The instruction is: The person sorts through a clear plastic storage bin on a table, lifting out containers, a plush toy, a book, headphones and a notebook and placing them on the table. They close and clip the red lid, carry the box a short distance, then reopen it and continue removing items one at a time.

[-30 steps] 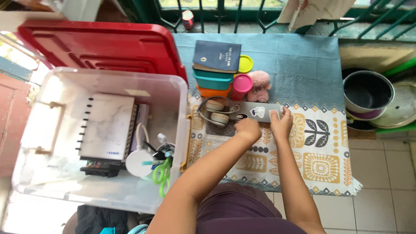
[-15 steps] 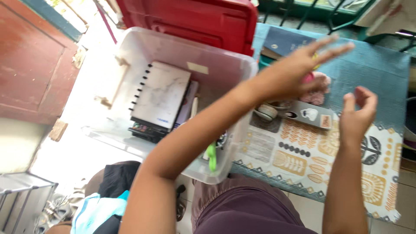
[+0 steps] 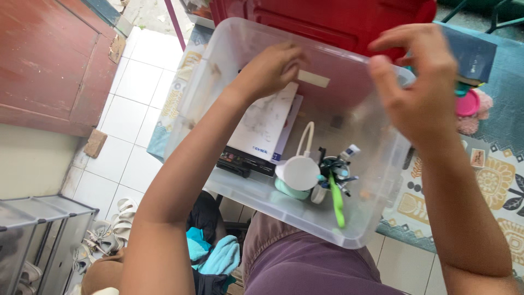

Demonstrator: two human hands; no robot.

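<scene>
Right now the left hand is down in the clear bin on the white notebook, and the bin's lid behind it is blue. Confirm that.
Not quite: the lid is red, not blue, as the head view shows. The rest holds: the left hand is down in the clear bin on the white notebook.

left hand [image 3: 273,68]: fingertips hidden | red lid [image 3: 327,22]: cut off at top edge

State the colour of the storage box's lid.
Red lid, seen in the head view.
</scene>
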